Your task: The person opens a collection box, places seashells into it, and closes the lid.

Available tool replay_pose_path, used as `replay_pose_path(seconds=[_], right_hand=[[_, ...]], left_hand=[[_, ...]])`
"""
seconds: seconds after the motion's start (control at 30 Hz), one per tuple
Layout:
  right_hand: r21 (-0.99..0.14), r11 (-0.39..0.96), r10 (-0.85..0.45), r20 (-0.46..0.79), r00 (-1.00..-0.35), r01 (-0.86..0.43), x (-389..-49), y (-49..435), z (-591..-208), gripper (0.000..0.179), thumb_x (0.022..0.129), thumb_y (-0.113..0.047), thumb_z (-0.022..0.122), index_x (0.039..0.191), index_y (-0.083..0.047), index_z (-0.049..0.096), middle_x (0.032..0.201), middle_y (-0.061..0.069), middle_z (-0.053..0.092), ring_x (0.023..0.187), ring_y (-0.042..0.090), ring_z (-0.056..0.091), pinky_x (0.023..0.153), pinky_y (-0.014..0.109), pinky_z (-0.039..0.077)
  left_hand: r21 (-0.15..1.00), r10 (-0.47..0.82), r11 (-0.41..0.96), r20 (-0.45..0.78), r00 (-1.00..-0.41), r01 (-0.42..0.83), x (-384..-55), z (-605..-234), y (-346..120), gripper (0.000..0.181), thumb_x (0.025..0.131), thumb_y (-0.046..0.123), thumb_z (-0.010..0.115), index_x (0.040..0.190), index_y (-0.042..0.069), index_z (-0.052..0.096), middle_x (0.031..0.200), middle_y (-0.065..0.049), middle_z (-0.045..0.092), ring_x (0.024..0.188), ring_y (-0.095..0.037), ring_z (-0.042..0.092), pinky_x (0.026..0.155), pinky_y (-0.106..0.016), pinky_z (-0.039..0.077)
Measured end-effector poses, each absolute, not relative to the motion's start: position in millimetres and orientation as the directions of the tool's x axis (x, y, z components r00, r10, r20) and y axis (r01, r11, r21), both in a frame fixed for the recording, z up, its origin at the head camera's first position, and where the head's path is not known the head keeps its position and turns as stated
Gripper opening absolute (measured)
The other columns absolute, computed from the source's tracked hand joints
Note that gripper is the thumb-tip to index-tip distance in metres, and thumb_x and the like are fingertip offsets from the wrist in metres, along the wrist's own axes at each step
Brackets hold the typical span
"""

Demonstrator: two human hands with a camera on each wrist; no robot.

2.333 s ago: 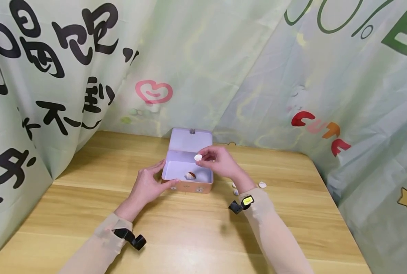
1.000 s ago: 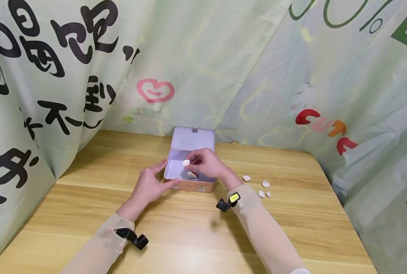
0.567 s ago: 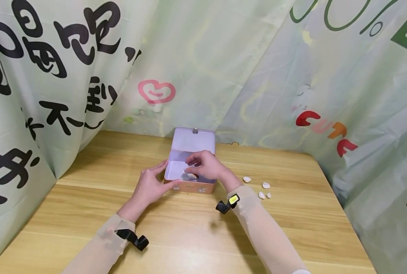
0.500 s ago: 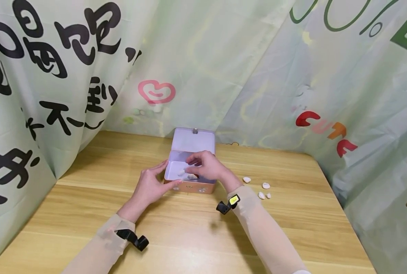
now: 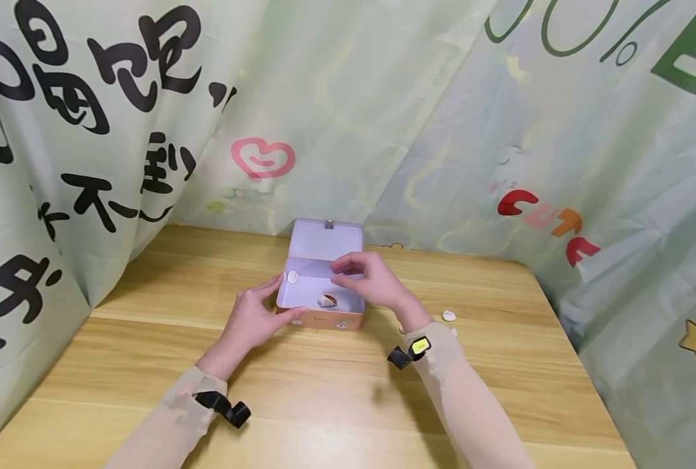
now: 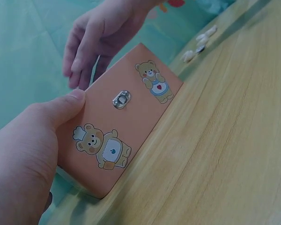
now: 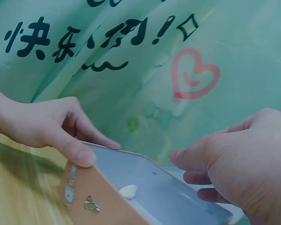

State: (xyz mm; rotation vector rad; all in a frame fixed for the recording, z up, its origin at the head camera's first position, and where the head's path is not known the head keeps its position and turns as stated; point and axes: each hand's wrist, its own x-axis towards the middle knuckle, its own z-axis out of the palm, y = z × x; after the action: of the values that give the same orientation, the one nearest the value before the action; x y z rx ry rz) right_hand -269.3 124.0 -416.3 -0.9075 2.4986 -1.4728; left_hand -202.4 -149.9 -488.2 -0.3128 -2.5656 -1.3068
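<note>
A hinged tin box [image 5: 320,320] stands on the table with its purple-lined lid [image 5: 325,240] raised; its orange front carries bear pictures and a metal catch [image 6: 122,99]. My left hand [image 5: 252,318] grips the box's left end, thumb on the front edge and fingers along the side. Inside lie a brown-and-white seashell [image 5: 327,300] near the front and a white seashell [image 5: 292,277] in the back left corner. Over the right half of the box hovers my right hand [image 5: 374,279], fingers loosely bent and apart, holding nothing.
On the wooden table [image 5: 324,404], right of the box, lie several white seashells [image 6: 189,56]; in the head view my right wrist partly hides them, though one shell [image 5: 448,316] shows fully. A printed curtain [image 5: 348,130] hangs behind and at both sides.
The white seashell was pinched in my right hand; it was let go into the box and now lies in the back left corner. My right hand has drawn back up and right. My left hand stays put.
</note>
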Motion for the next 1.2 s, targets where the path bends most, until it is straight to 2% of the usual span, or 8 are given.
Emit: replay_pose_path(seconds=[0.13, 0.3, 0.37, 0.53, 0.6, 0.87, 1.07, 1.2], right_hand=[[-0.834, 0.345, -0.508, 0.22, -0.832, -0.431, -264, 141, -413, 0.022, 0.095, -0.004, 0.079, 0.116, 0.003, 0.076, 0.112, 0.014, 0.077, 0.106, 0.028, 0.072, 0.097, 0.047, 0.056], [-0.836, 0.358, -0.467, 0.225, -0.855, -0.416, -259, 164, -412, 0.022, 0.096, -0.004, 0.078, 0.117, 0.003, 0.076, 0.113, 0.013, 0.077, 0.107, 0.031, 0.072, 0.096, 0.048, 0.057], [-0.84, 0.364, -0.451, 0.219, -0.865, -0.402, -258, 172, -412, 0.023, 0.096, -0.004, 0.078, 0.118, 0.003, 0.075, 0.114, 0.014, 0.076, 0.107, 0.032, 0.072, 0.096, 0.049, 0.057], [-0.829, 0.41, -0.415, 0.203, -0.887, -0.381, -254, 194, -415, 0.025, 0.097, -0.009, 0.078, 0.118, 0.003, 0.075, 0.117, 0.016, 0.075, 0.11, 0.034, 0.07, 0.099, 0.051, 0.055], [-0.812, 0.439, -0.406, 0.203, -0.891, -0.385, -253, 204, -417, 0.024, 0.097, -0.01, 0.079, 0.118, 0.002, 0.075, 0.118, 0.016, 0.075, 0.111, 0.035, 0.07, 0.1, 0.053, 0.054], [-0.757, 0.536, -0.372, 0.186, -0.91, -0.374, -252, 241, -432, 0.025, 0.098, -0.011, 0.079, 0.118, 0.002, 0.075, 0.118, 0.015, 0.075, 0.112, 0.037, 0.069, 0.101, 0.056, 0.052], [-0.761, 0.553, -0.354, 0.154, -0.923, -0.339, -251, 265, -448, 0.027, 0.098, -0.011, 0.078, 0.12, 0.004, 0.074, 0.118, 0.018, 0.074, 0.113, 0.04, 0.067, 0.101, 0.058, 0.052], [-0.751, 0.583, -0.344, 0.119, -0.931, -0.312, -249, 277, -458, 0.029, 0.098, -0.01, 0.078, 0.122, 0.005, 0.072, 0.119, 0.02, 0.073, 0.113, 0.041, 0.066, 0.102, 0.058, 0.051]], left_hand=[[0.764, 0.077, 0.573, 0.312, -0.947, 0.298, -202, -487, -150, 0.094, 0.078, 0.05, 0.094, 0.147, -0.002, 0.058, 0.15, -0.012, 0.055, 0.135, -0.038, 0.055, 0.052, -0.031, 0.044], [0.769, 0.072, 0.574, 0.296, -0.953, 0.282, -200, -485, -150, 0.097, 0.077, 0.056, 0.093, 0.147, -0.001, 0.058, 0.15, -0.013, 0.055, 0.107, -0.036, 0.069, 0.05, -0.031, 0.044], [0.771, 0.068, 0.575, 0.289, -0.955, 0.275, -200, -485, -150, 0.097, 0.077, 0.056, 0.093, 0.147, -0.001, 0.058, 0.15, -0.012, 0.055, 0.106, -0.036, 0.069, 0.049, -0.031, 0.044], [0.773, 0.064, 0.577, 0.281, -0.958, 0.265, -201, -486, -150, 0.096, 0.077, 0.054, 0.093, 0.147, 0.0, 0.059, 0.15, -0.011, 0.056, 0.132, -0.036, 0.058, 0.053, -0.033, 0.044], [0.774, 0.064, 0.577, 0.276, -0.959, 0.261, -202, -487, -149, 0.095, 0.077, 0.053, 0.094, 0.148, 0.0, 0.058, 0.15, -0.011, 0.056, 0.13, -0.036, 0.059, 0.054, -0.033, 0.045], [0.778, 0.063, 0.571, 0.274, -0.96, 0.259, -202, -485, -149, 0.092, 0.078, 0.047, 0.095, 0.148, 0.0, 0.058, 0.15, -0.012, 0.055, 0.091, -0.033, 0.067, 0.049, -0.031, 0.044], [0.774, 0.068, 0.576, 0.275, -0.959, 0.263, -203, -486, -149, 0.094, 0.078, 0.05, 0.094, 0.148, 0.0, 0.057, 0.151, -0.012, 0.055, 0.117, -0.036, 0.064, 0.052, -0.032, 0.044], [0.774, 0.07, 0.577, 0.269, -0.961, 0.259, -203, -486, -148, 0.092, 0.079, 0.047, 0.095, 0.148, 0.0, 0.057, 0.151, -0.012, 0.054, 0.113, -0.035, 0.066, 0.053, -0.032, 0.044]])
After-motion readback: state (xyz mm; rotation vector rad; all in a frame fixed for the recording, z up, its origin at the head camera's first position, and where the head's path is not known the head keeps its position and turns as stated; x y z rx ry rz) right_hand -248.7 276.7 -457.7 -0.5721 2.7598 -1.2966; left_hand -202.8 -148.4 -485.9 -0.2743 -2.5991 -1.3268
